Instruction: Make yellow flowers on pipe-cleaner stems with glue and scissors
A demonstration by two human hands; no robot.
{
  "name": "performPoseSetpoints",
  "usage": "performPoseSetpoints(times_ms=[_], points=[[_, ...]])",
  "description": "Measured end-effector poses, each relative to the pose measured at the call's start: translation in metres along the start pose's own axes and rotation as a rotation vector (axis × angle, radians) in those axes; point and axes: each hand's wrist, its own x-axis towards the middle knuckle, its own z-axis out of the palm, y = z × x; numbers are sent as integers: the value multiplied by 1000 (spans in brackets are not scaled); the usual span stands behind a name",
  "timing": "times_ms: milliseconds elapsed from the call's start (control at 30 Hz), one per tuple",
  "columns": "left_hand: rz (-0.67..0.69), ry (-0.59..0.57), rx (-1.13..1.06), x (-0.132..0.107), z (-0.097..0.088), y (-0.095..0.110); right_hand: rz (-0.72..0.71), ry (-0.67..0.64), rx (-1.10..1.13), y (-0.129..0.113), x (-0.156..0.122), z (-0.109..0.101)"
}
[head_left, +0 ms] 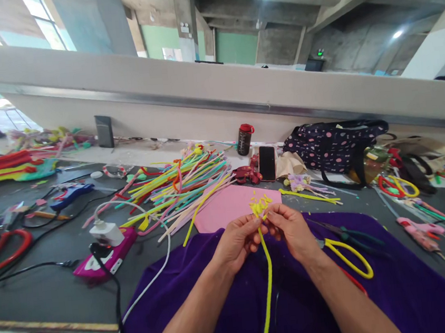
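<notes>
Both hands meet over the purple cloth [171,288], pinching one yellow pipe-cleaner flower [259,205]. Its head is a cluster of short yellow pieces, and a long yellow stem [268,289] hangs down from between the hands. My left hand [241,238] is closed round the base of the flower head, thumb and forefinger together. My right hand [288,226] pinches at the right side of the same head; its fingertips partly hide the grip. A pink sheet [227,208] lies just behind the hands. Yellow-handled scissors [351,259] and dark-handled pliers [357,237] rest beside my right forearm.
Colourful pipe cleaners [184,181] are heaped behind the pink sheet. A phone [266,163], a bottle [245,139] and a patterned bag [332,147] stand near the partition. At left are a magenta power strip [107,258] with cables, and red-handled scissors [11,252]. A pink glue gun [420,230] lies right.
</notes>
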Motion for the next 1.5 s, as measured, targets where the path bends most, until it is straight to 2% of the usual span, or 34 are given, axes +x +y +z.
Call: performPoseSetpoints(times_ms=[233, 467, 567, 1067, 1167, 1300, 1500], points=[[50, 26, 100, 0, 1, -1, -34, -14, -94, 4, -2, 5], [149, 25, 232, -1, 4, -2, 161, -141, 128, 4, 5, -4], [172, 4, 265, 0, 4, -3, 200, -171, 215, 7, 9, -8], [106, -58, 206, 1, -1, -4, 253, -262, 247, 7, 10, -13], [82, -60, 178, 3, -2, -5, 214, -217, 202, 7, 10, -11], [61, -48, 114, 4, -3, -5, 63, -114, 60, 8, 9, -8], [34, -57, 92, 5, -4, -8, -71, -21, -102, 7, 6, -2]])
